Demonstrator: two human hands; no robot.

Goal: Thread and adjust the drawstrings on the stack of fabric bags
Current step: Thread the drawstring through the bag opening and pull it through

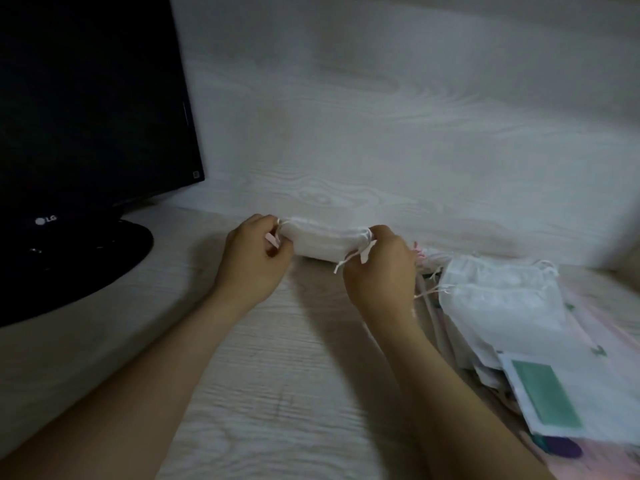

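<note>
A small white fabric bag (323, 242) is stretched between my two hands just above the pale wooden desk (284, 368). My left hand (251, 259) pinches the bag's left end, where a pink drawstring end shows by my fingers. My right hand (379, 265) pinches the right end, and white drawstring ends (349, 261) dangle below it. A stack of more white fabric bags (502, 292) with loose drawstrings lies on the desk to the right of my right hand.
A black LG monitor (90, 109) on a round base (79, 261) fills the left side. The pale wood-grain wall (415, 133) rises right behind the bag. Papers, one with a green patch (545, 393), lie under and before the stack at the right.
</note>
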